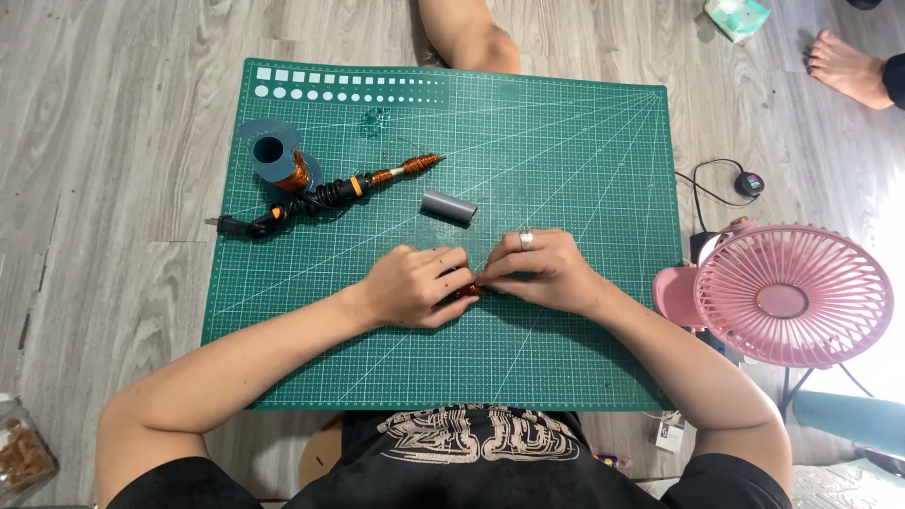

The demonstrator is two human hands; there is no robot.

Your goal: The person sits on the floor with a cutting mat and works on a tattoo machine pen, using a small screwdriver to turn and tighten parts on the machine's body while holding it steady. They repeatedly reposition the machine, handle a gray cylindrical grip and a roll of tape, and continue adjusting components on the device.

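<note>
Near the middle of the green cutting mat point(566, 358), which is lying on the wooden floor point(113, 188), the left hand point(415, 286) and right hand point(542, 271) are meeting, both closing narrowly on a small copper-coloured piece point(470, 290) pinched between their fingertips. Keeping the piece low over the mat and gripping it with fingertips only is probably giving the steadiest control. Most of that piece is hiding under the fingers, so its shape is hard to make out. Farther off, a short grey tube point(448, 206) is lying apart from the hands, then a soldering iron point(368, 180) with its coiled cord, and a spool of copper wire point(278, 160) at far left. A pink fan point(792, 294) is standing off the mat at right, partly cut off.
</note>
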